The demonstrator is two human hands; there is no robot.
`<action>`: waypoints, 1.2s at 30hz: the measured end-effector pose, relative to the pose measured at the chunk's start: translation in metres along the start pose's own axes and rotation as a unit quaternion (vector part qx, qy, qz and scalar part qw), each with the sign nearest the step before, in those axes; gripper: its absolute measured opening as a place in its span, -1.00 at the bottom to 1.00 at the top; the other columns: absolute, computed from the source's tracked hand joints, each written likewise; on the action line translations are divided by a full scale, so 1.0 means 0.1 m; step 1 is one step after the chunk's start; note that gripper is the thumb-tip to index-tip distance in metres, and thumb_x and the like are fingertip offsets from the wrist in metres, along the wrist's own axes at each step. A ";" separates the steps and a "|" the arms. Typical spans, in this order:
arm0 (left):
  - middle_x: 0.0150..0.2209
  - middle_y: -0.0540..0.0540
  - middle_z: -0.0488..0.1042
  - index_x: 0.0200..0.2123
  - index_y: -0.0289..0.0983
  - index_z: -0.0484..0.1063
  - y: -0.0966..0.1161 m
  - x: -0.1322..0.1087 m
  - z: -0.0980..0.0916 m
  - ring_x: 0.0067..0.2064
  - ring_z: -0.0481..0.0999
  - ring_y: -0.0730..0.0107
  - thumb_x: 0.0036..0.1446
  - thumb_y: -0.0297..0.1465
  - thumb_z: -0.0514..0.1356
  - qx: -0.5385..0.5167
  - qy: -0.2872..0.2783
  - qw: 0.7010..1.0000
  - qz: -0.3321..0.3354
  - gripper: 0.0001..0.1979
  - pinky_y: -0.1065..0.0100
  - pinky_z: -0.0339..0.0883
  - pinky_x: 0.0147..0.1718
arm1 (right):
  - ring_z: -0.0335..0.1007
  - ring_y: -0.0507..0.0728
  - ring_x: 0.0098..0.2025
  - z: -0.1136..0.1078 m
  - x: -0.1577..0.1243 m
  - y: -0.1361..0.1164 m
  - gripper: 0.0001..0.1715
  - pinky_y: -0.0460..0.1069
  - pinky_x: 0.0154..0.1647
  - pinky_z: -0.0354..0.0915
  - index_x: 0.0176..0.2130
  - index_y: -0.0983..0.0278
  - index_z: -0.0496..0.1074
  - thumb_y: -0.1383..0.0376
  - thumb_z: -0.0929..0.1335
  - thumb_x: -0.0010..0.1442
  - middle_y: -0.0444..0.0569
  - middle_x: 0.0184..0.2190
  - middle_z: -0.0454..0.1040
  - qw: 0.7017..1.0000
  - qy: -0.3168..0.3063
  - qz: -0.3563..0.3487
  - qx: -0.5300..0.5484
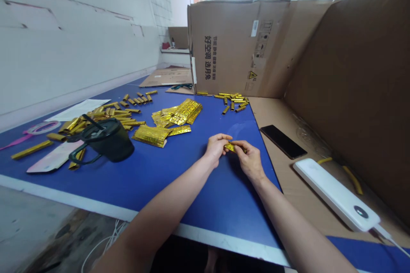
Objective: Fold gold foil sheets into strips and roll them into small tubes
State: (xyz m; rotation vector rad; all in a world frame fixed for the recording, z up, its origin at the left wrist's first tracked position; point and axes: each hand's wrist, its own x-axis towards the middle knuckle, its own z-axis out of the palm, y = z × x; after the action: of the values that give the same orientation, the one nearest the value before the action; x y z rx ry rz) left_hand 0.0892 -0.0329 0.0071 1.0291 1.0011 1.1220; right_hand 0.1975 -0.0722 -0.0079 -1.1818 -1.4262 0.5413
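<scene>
Both hands meet above the blue table, pinching a small piece of shiny gold foil paper between them. My left hand is closed on its left end. On the other end, my right hand is closed with thumb and fingers pressed together. The fingers cover much of the piece, so its full shape is hidden. Left of the hands lie a flat gold foil packet and a heap of gold foil sheets. Beyond the hands are several rolled gold tubes.
A dark green lidded mug with a handle stands at left, among more gold tubes. Pink-white phone and tape roll lie nearby. At right, a black phone and white power bank rest on cardboard. Tall cardboard walls the back.
</scene>
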 end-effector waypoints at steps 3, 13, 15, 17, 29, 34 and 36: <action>-0.73 0.04 0.27 -0.54 -0.37 0.35 -0.01 0.02 -0.01 -0.75 0.19 0.64 -0.22 -0.61 0.00 -0.009 -0.006 1.000 -0.008 -0.84 0.57 -0.04 -0.79 | 0.38 0.11 -0.38 0.00 0.01 0.01 -0.79 0.01 -0.32 0.28 -0.34 0.30 0.41 0.26 0.27 0.00 -0.04 -0.42 0.46 0.998 0.020 0.039 0.041; -0.66 0.04 0.28 -0.49 -0.37 0.33 0.00 0.04 -0.04 -0.71 0.22 0.63 -0.13 -0.48 0.13 -0.057 -0.036 0.998 -0.006 -0.93 0.56 0.03 -0.78 | 0.36 0.04 -0.59 -0.01 0.06 0.08 -0.68 -0.05 -0.52 0.27 -0.32 0.32 0.35 0.17 0.35 -0.07 -0.12 -0.54 0.41 0.985 0.050 0.106 0.124; -0.66 0.04 0.28 -0.49 -0.37 0.33 0.01 0.02 -0.03 -0.70 0.23 0.64 -0.14 -0.44 0.18 -0.052 -0.049 0.997 -0.004 -0.89 0.56 0.04 -0.77 | 0.33 0.01 -0.62 -0.02 0.07 0.08 -0.71 -0.07 -0.56 0.25 -0.37 0.32 0.36 0.15 0.34 -0.07 -0.14 -0.59 0.39 0.982 0.066 0.121 0.129; -0.67 0.05 0.28 -0.52 -0.36 0.32 0.01 0.01 -0.02 -0.70 0.23 0.64 -0.15 -0.41 0.20 -0.036 -0.053 0.998 -0.001 -0.86 0.57 0.04 -0.76 | 0.31 0.00 -0.64 -0.02 0.08 0.07 -0.72 -0.09 -0.59 0.23 -0.42 0.32 0.36 0.14 0.34 -0.07 -0.15 -0.61 0.38 0.978 0.081 0.136 0.138; -0.62 0.00 0.36 -0.50 -0.37 0.32 -0.03 -0.01 0.02 -0.66 0.32 0.60 -0.07 -0.42 0.18 0.023 -0.063 0.998 0.017 -0.89 0.58 0.14 -0.72 | 0.29 0.00 -0.67 -0.01 0.08 0.06 -0.76 -0.08 -0.60 0.21 -0.48 0.31 0.35 0.18 0.37 -0.13 -0.19 -0.62 0.38 0.956 0.103 0.166 0.217; -0.60 -0.05 0.39 -0.45 -0.39 0.34 -0.03 -0.02 0.03 -0.64 0.36 0.57 0.01 -0.45 0.10 0.031 -0.093 0.995 -0.010 -0.90 0.55 0.19 -0.69 | 0.25 -0.01 -0.69 -0.01 0.08 0.06 -0.78 -0.08 -0.61 0.20 -0.52 0.31 0.34 0.20 0.38 -0.15 -0.22 -0.68 0.34 0.957 0.115 0.167 0.206; -0.63 -0.03 0.37 -0.48 -0.40 0.34 -0.03 -0.02 0.03 -0.65 0.34 0.59 -0.01 -0.49 0.10 0.034 -0.086 0.996 -0.004 -0.93 0.56 0.19 -0.69 | 0.25 -0.01 -0.70 -0.01 0.08 0.06 -0.77 -0.08 -0.61 0.20 -0.50 0.31 0.34 0.19 0.37 -0.14 -0.21 -0.67 0.35 0.959 0.111 0.166 0.203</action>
State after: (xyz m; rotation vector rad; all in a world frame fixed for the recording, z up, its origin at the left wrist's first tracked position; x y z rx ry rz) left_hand 0.0927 -0.0356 0.0048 1.1546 0.9091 0.9814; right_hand 0.2015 -0.0631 -0.0092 -1.1102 -0.8740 0.8611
